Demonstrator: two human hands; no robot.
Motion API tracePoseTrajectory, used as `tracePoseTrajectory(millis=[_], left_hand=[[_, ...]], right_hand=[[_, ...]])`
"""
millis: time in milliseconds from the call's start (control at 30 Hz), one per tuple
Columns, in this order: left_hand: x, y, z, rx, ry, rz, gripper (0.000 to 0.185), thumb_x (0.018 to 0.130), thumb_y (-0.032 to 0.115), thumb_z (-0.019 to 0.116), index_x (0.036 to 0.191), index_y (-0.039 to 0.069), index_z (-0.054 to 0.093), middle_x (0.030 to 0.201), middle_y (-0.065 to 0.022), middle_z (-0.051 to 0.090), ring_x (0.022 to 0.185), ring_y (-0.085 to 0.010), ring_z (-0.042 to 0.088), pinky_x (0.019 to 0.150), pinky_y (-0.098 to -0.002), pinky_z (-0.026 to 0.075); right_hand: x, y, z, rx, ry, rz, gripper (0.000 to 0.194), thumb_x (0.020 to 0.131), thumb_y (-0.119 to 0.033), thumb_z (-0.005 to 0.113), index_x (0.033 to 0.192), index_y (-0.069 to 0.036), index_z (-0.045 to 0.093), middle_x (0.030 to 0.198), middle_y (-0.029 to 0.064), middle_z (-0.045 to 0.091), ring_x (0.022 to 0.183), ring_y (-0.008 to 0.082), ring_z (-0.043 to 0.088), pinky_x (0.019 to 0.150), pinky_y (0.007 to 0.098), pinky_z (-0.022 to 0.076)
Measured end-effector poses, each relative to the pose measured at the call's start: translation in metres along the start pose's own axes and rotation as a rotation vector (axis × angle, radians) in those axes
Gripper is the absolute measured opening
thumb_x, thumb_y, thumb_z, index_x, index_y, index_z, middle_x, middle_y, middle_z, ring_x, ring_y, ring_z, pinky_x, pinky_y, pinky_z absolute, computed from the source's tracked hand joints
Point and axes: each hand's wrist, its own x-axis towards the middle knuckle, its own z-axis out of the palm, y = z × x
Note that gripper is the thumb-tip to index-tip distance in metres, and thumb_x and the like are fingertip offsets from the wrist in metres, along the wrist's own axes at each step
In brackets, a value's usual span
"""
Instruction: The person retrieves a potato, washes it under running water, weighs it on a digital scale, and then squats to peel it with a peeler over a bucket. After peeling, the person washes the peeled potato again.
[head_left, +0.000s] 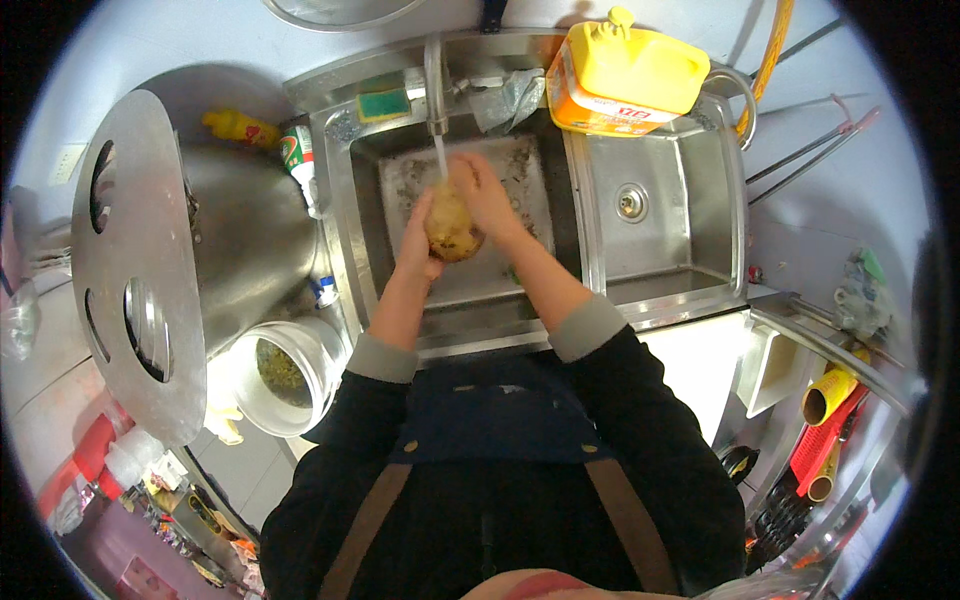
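Observation:
A large brownish-yellow potato (450, 225) with dark dirt patches is over the left basin (480, 289) of a stainless steel sink. My left hand (414, 240) grips it from the left, with fingertips showing under its near end. Blurred by motion, my right hand (486, 196) lies against its upper right side; whether those fingers grip it is unclear. Water runs from the metal tap (435, 86) onto the potato's far end and my right fingers. Dark bits of dirt are scattered on the basin floor.
A green-and-yellow sponge (383, 105) and a clear plastic bag (514, 99) lie along the sink's back ledge. A yellow jug (626, 75) stands above the right basin (637, 255). To the left are a white bucket (247, 375) with scraps and a large steel drum (247, 202).

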Motion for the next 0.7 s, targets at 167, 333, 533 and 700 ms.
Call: tracePoseTrajectory(millis=[167, 333, 533, 700], left_hand=[[0.015, 0.004, 0.0, -0.211, -0.109, -0.095, 0.055, 0.095, 0.055, 0.041, 0.133, 0.017, 0.051, 0.131, -0.0041, 0.056, 0.118, -0.0258, 0.056, 0.097, -0.0473, 0.047], [0.016, 0.003, -0.007, -0.188, -0.156, -0.175, 0.061, 0.093, 0.063, 0.034, 0.137, 0.022, 0.048, 0.137, -0.0039, 0.052, 0.123, -0.0278, 0.052, 0.099, -0.0571, 0.042], [0.007, 0.007, 0.0, -0.207, -0.143, -0.188, 0.067, 0.09, 0.068, 0.036, 0.139, 0.023, 0.045, 0.14, -0.006, 0.048, 0.127, -0.0304, 0.048, 0.101, -0.0584, 0.039], [-0.006, 0.01, 0.011, -0.137, -0.103, -0.188, 0.071, 0.087, 0.071, 0.041, 0.14, 0.023, 0.045, 0.14, -0.0065, 0.048, 0.126, -0.0306, 0.048, 0.101, -0.0566, 0.039]], right_hand=[[-0.041, -0.002, 0.004, -0.397, 0.106, -0.386, 0.077, 0.082, -0.031, 0.072, 0.143, -0.006, 0.034, 0.144, 0.0228, 0.036, 0.131, 0.0389, 0.038, 0.108, 0.0434, 0.0336], [-0.038, 0.005, -0.013, -0.304, -0.048, -0.322, 0.071, 0.085, -0.025, 0.067, 0.146, -0.008, 0.034, 0.15, 0.0229, 0.03, 0.138, 0.038, 0.031, 0.112, 0.042, 0.0291], [-0.023, 0.007, -0.025, -0.182, -0.155, -0.273, 0.053, 0.092, -0.017, 0.056, 0.142, -0.007, 0.043, 0.153, 0.0183, 0.027, 0.141, 0.0304, 0.028, 0.114, 0.0375, 0.0243], [-0.031, 0.015, -0.013, -0.165, -0.015, -0.21, 0.046, 0.095, -0.019, 0.054, 0.139, -0.008, 0.048, 0.146, 0.0164, 0.042, 0.138, 0.0282, 0.035, 0.111, 0.0349, 0.028]])
